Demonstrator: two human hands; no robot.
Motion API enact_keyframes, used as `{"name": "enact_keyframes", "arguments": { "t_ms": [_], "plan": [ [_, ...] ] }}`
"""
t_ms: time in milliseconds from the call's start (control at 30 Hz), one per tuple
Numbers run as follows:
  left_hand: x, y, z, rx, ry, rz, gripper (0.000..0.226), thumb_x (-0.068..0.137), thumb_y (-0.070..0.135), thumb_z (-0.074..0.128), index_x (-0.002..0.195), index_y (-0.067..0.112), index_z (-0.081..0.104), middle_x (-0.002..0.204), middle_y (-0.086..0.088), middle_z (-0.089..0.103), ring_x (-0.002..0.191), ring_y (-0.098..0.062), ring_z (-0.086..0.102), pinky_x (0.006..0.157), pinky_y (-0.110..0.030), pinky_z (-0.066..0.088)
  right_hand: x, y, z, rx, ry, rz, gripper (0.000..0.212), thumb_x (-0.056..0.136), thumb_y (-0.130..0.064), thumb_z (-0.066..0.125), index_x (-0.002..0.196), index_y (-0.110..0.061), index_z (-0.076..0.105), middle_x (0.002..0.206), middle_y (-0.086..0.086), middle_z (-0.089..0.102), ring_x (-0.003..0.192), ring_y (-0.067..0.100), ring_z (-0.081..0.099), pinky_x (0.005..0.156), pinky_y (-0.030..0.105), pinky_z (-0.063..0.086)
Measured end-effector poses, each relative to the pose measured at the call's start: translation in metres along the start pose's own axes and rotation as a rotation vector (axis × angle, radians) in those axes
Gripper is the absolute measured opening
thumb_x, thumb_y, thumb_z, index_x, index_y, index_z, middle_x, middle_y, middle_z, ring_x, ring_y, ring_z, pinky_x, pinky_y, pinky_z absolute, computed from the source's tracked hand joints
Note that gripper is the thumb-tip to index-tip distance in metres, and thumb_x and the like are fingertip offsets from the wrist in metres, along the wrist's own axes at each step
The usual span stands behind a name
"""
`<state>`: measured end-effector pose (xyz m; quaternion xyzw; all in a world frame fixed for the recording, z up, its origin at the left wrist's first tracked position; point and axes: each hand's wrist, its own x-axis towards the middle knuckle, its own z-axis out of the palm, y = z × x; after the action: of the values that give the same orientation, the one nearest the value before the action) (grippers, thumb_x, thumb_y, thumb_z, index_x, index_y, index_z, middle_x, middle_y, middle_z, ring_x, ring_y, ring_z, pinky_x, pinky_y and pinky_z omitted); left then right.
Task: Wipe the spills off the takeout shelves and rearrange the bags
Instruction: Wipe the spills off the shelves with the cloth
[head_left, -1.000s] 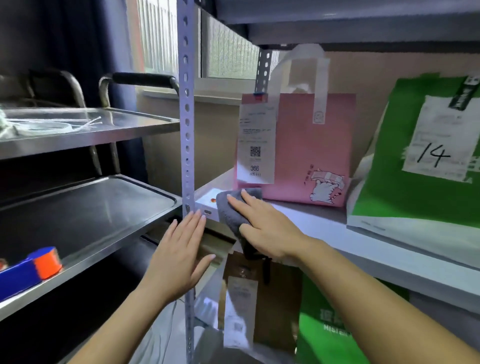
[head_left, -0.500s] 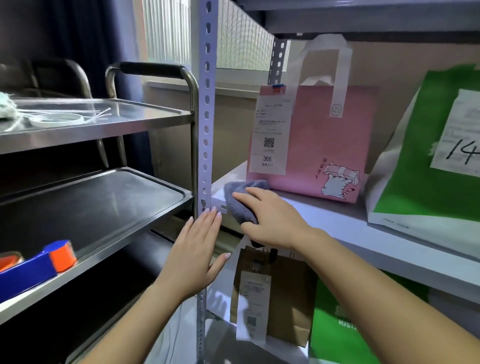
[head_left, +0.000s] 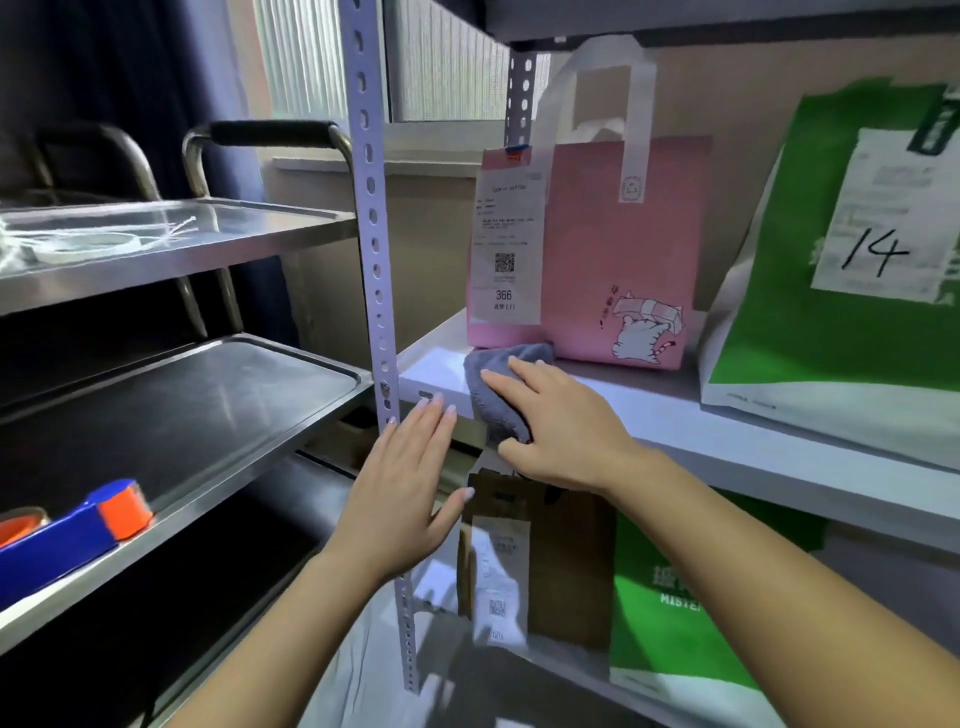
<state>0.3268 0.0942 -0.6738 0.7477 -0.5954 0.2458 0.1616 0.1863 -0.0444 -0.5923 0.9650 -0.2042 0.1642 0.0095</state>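
My right hand (head_left: 561, 421) presses a grey cloth (head_left: 493, 379) flat onto the front left corner of the white shelf (head_left: 727, 441). The cloth hangs partly over the shelf's front edge. Just behind it stands a pink bag (head_left: 613, 249) with a white receipt marked 366. A green and white bag (head_left: 841, 312) labelled 14 leans at the right. My left hand (head_left: 405, 488) is open, fingers together, held flat against the shelf's front edge beside the perforated upright post (head_left: 371, 208). On the shelf below stand a brown paper bag (head_left: 561, 561) and another green bag (head_left: 675, 613).
A steel trolley (head_left: 171, 374) with two trays stands to the left, close against the post. Its lower tray holds a blue and orange tape dispenser (head_left: 67, 530); the upper tray holds a white roll of string (head_left: 83, 244). A ribbed window (head_left: 441, 62) is behind.
My right hand has slid the cloth a little further onto the shelf toward the pink bag. The camera has shifted slightly; my left hand stays against the shelf edge.
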Motion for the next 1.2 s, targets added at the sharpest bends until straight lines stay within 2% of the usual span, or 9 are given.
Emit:
{"name": "enact_keyframes", "arguments": {
  "t_ms": [100, 233, 367, 533, 667, 833, 1000, 1100, 1200],
  "plan": [
    [0.012, 0.015, -0.003, 0.008, -0.028, 0.036, 0.075, 0.091, 0.053, 0.038, 0.148, 0.007, 0.024, 0.155, -0.011, 0.023, 0.144, -0.023, 0.018, 0.116, -0.046, 0.021, -0.032, 0.019, -0.004, -0.054, 0.033, 0.001, 0.074, 0.075, -0.039, 0.048, 0.145, -0.030, 0.027, 0.152, 0.006, 0.030, 0.135, 0.030, 0.031, 0.106, 0.040, 0.034],
    [0.026, 0.041, -0.007, -0.016, -0.003, 0.064, 0.071, 0.090, 0.049, 0.043, 0.146, 0.007, 0.029, 0.153, -0.012, 0.029, 0.142, -0.025, 0.025, 0.115, -0.047, 0.022, -0.085, 0.058, -0.019, -0.086, 0.088, 0.079, 0.073, 0.071, -0.040, 0.050, 0.142, -0.031, 0.037, 0.147, 0.004, 0.041, 0.131, 0.030, 0.041, 0.101, 0.040, 0.039],
    [0.030, 0.067, -0.005, -0.028, 0.004, 0.104, 0.069, 0.092, 0.049, 0.041, 0.145, 0.008, 0.031, 0.152, -0.011, 0.032, 0.141, -0.024, 0.026, 0.115, -0.046, 0.021, -0.114, 0.077, -0.029, -0.096, 0.109, 0.106, 0.072, 0.070, -0.045, 0.041, 0.141, -0.034, 0.038, 0.145, 0.000, 0.043, 0.130, 0.026, 0.043, 0.098, 0.039, 0.042],
    [0.037, 0.101, -0.008, -0.052, 0.045, 0.185, 0.067, 0.091, 0.047, 0.042, 0.142, 0.005, 0.036, 0.148, -0.012, 0.038, 0.138, -0.026, 0.032, 0.114, -0.047, 0.022, -0.117, 0.072, -0.023, -0.125, 0.184, 0.083, 0.072, 0.068, -0.036, 0.054, 0.139, -0.028, 0.043, 0.142, 0.006, 0.047, 0.126, 0.030, 0.046, 0.097, 0.043, 0.042],
    [0.040, 0.133, -0.007, -0.110, 0.045, 0.252, 0.066, 0.089, 0.044, 0.044, 0.141, 0.004, 0.038, 0.145, -0.014, 0.042, 0.135, -0.027, 0.037, 0.113, -0.046, 0.023, -0.161, 0.098, -0.018, -0.212, 0.253, -0.002, 0.077, 0.064, -0.030, 0.068, 0.138, -0.025, 0.045, 0.143, 0.009, 0.044, 0.124, 0.034, 0.046, 0.098, 0.048, 0.040],
    [0.041, 0.183, -0.004, -0.223, 0.052, 0.352, 0.063, 0.090, 0.042, 0.044, 0.142, 0.007, 0.037, 0.145, -0.012, 0.042, 0.136, -0.026, 0.036, 0.113, -0.048, 0.027, -0.245, 0.158, -0.033, -0.320, 0.451, -0.014, 0.057, 0.077, -0.020, 0.053, 0.134, -0.019, 0.052, 0.142, 0.013, 0.045, 0.123, 0.039, 0.046, 0.098, 0.052, 0.040],
    [0.032, 0.262, 0.016, -0.402, 0.103, 0.578, 0.053, 0.088, 0.028, 0.052, 0.136, 0.004, 0.046, 0.140, -0.016, 0.047, 0.130, -0.029, 0.043, 0.112, -0.044, 0.030, -0.337, 0.199, -0.041, -0.457, 0.555, 0.007, 0.039, 0.086, -0.008, 0.058, 0.125, -0.011, 0.060, 0.135, 0.020, 0.050, 0.118, 0.044, 0.050, 0.096, 0.054, 0.043],
    [0.016, 0.314, 0.045, -0.495, 0.020, 0.711, 0.051, 0.084, 0.019, 0.059, 0.132, 0.003, 0.051, 0.137, -0.015, 0.051, 0.127, -0.028, 0.046, 0.109, -0.040, 0.035, -0.388, 0.212, -0.025, -0.484, 0.526, 0.045, 0.034, 0.087, -0.008, 0.060, 0.120, -0.008, 0.064, 0.133, 0.021, 0.051, 0.116, 0.043, 0.053, 0.094, 0.051, 0.045],
    [-0.003, 0.358, 0.083, -0.539, -0.209, 0.693, 0.056, 0.089, 0.032, 0.047, 0.139, 0.006, 0.043, 0.142, -0.012, 0.047, 0.129, -0.027, 0.046, 0.108, -0.039, 0.037, -0.437, 0.229, 0.015, -0.385, 0.407, 0.166, 0.040, 0.088, -0.012, 0.055, 0.127, -0.012, 0.057, 0.134, 0.020, 0.051, 0.119, 0.039, 0.052, 0.099, 0.049, 0.043]
  ]
}}
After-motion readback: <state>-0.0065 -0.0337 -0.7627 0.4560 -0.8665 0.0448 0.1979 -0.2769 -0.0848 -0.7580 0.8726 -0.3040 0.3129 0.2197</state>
